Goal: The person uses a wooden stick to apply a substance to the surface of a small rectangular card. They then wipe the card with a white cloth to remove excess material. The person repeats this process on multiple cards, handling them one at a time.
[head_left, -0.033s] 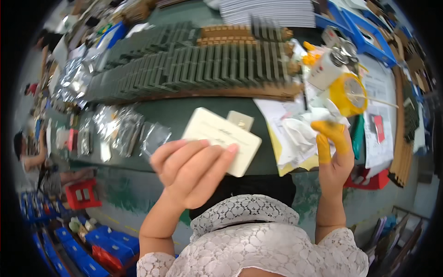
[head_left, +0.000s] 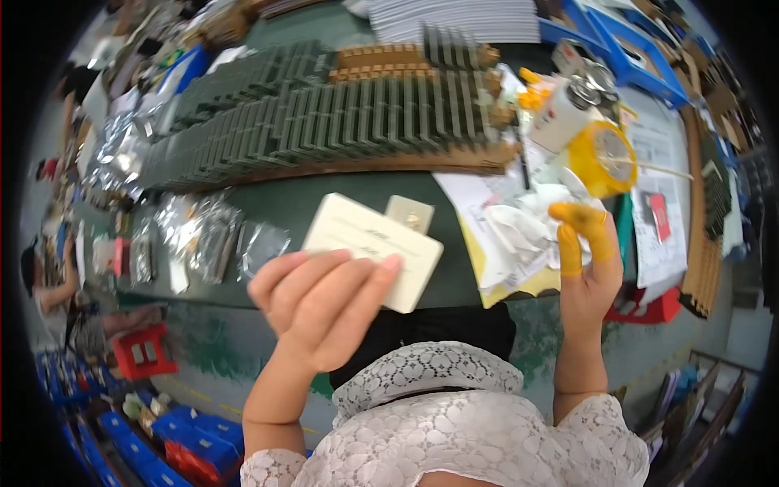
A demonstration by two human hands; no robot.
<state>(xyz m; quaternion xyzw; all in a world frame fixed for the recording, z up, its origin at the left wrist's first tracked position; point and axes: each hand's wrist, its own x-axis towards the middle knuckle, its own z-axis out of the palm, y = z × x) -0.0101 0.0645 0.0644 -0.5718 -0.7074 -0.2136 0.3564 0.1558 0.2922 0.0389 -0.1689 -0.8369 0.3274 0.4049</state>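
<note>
My left hand (head_left: 316, 304) is closed on a flat, cream-coloured square plate (head_left: 381, 247) with rounded corners and faint dark marks on its face. The thumb lies across that face. Past the plate's far edge shows a small pale tab (head_left: 410, 214) with a shiny spot; I cannot tell whether it is joined to the plate. My right hand (head_left: 590, 272) is raised at the right, with yellow finger cots on thumb and forefinger. Those two fingertips curve toward each other with a small gap and nothing visible between them. Crumpled white tissue (head_left: 527, 227) lies just left of them.
Long racks of upright dark green boards (head_left: 324, 118) span the table's far side. Clear plastic bags (head_left: 264, 243) lie at left. A white bottle (head_left: 564, 114), a yellow tape roll (head_left: 600, 158) and papers (head_left: 665, 195) crowd the right. A red stool (head_left: 146, 351) stands beyond, left.
The surroundings shift slightly left in the picture. My left hand keeps its hold on the plate. My right thumb and forefinger have drawn slightly closer together.
</note>
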